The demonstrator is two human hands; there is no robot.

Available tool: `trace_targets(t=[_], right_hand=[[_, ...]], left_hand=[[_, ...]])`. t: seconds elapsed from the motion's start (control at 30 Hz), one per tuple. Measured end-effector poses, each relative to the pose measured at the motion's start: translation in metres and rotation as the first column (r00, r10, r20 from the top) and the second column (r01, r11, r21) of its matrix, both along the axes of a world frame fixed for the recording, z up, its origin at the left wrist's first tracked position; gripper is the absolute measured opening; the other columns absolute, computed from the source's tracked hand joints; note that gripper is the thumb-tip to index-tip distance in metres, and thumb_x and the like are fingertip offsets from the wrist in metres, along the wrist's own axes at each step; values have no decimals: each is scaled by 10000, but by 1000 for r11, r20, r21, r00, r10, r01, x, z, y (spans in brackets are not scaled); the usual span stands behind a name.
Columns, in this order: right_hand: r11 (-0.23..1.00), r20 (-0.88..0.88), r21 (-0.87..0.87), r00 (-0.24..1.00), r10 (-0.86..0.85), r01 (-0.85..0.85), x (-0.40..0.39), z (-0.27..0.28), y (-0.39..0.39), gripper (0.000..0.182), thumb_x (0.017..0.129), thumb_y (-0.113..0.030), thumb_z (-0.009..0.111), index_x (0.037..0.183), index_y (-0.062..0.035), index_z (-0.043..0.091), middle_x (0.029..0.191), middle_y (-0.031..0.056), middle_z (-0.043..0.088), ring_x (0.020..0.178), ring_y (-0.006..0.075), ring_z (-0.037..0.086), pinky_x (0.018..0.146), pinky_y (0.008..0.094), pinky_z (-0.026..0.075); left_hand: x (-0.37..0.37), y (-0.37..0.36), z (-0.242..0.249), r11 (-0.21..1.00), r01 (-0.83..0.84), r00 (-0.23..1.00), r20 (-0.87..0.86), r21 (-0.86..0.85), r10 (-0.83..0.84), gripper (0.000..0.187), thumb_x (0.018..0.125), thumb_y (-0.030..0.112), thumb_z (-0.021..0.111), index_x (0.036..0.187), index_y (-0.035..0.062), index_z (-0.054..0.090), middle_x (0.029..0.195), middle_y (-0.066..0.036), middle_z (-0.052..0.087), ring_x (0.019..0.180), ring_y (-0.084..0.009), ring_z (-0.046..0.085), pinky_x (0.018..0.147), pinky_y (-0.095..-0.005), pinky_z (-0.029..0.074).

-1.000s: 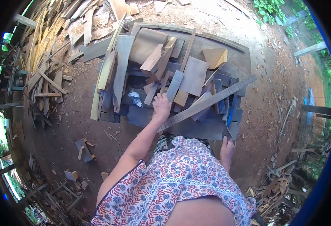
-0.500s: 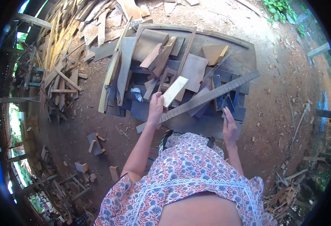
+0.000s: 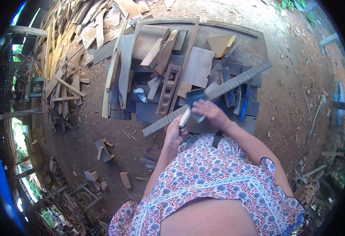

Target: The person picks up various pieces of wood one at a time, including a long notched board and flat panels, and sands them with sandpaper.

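Note:
Low over the front edge of the table, my left hand (image 3: pixel 175 134) is closed around a narrow pale wooden block (image 3: pixel 185 117), which points up and away from me. Right at this block is my right hand (image 3: pixel 211 113), smeared by motion, with its fingers over a dark flat piece (image 3: pixel 196 95). What kind of thing this piece is I cannot tell. A long wooden strip with evenly spaced cross marks (image 3: pixel 239 80) lies diagonally across the table, passing behind both hands. Beyond it stands a wooden frame with square openings (image 3: pixel 168 89).
Boards and offcuts cover the dark table (image 3: pixel 243 57), among them a wide board (image 3: pixel 198 66) and a crumpled white wad (image 3: pixel 140 95). A blue-handled tool (image 3: pixel 244 107) lies at the right. Scrap wood (image 3: pixel 68 84) is heaped on the ground at left.
My right hand has moved left from the table's right side to the block, now with the dark flat piece. My left hand has come nearer my body, turning the block.

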State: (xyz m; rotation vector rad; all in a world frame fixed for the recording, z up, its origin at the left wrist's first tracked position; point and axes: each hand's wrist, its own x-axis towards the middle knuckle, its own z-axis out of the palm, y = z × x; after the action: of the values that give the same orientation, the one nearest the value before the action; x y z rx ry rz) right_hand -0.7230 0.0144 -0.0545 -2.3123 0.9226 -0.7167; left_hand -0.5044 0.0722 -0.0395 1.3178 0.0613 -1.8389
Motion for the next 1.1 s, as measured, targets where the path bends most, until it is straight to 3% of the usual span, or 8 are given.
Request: trace_targets(t=[0.07,0.2,0.3,0.6,0.67,0.77,1.0,1.1], right_hand=[[978,-259,-51,943,-208,202,-22,-26,-27,445,828,25,494,1240,-120,578,1291,107,574,1227,295,518,1063,435,377],[972,-193,31,956,-223,233,-15,21,-29,446,815,38,499,1230,-103,580,1293,113,569,1214,290,530,1054,434,391],[981,-24,150,992,127,-122,19,51,10,460,799,44,540,1237,-92,570,1311,96,558,1240,276,509,1060,413,399],[991,-285,133,957,54,-16,7,-14,-30,469,771,23,561,1228,-80,566,1316,107,550,1238,289,502,1035,411,398],[990,-312,133,947,80,-40,10,-19,-27,492,770,32,549,1250,-74,551,1332,110,536,1254,295,487,1040,414,394],[995,-317,94,949,-3,34,13,-25,-16,495,777,45,528,1258,-68,546,1349,110,523,1257,303,484,1046,418,389],[987,-316,-44,935,-160,154,-6,-28,-26,460,792,32,512,1236,-77,565,1311,142,548,1210,307,526,1028,404,409],[999,-14,52,1000,8,-8,21,52,-9,423,786,-7,562,1202,-80,583,1207,133,606,1136,287,575,979,371,452]], left_hand=[[3,-4,-8,1000,21,1000,-19,-22,-22,339,1009,227,389,1246,28,528,861,-22,576,536,-77,454,451,-207,358],[2,6,-2,940,303,878,429,-153,-213,361,1022,244,374,1252,3,513,1046,-90,610,797,-106,580,642,-261,495],[-3,10,-42,878,386,586,810,-283,3,371,1023,255,359,1125,-27,577,834,-84,602,754,-162,584,680,-315,466],[-5,12,-11,873,401,655,753,-279,-60,366,1023,265,378,1134,-20,580,988,-123,642,889,-176,616,820,-323,472],[-8,16,4,993,12,948,317,-115,25,311,1001,237,446,1198,16,539,1046,-102,623,900,-180,626,785,-307,506],[-13,27,1,981,-186,982,-38,-52,184,336,966,166,508,1245,-14,462,1130,-142,582,922,-231,635,758,-319,545],[-15,29,24,989,61,969,247,-134,-26,328,951,100,500,1239,-55,471,1137,-163,580,961,-236,644,786,-300,566],[-22,28,28,968,135,935,351,-211,-54,344,961,114,485,1263,-50,462,1148,-160,586,971,-230,645,784,-286,562]])
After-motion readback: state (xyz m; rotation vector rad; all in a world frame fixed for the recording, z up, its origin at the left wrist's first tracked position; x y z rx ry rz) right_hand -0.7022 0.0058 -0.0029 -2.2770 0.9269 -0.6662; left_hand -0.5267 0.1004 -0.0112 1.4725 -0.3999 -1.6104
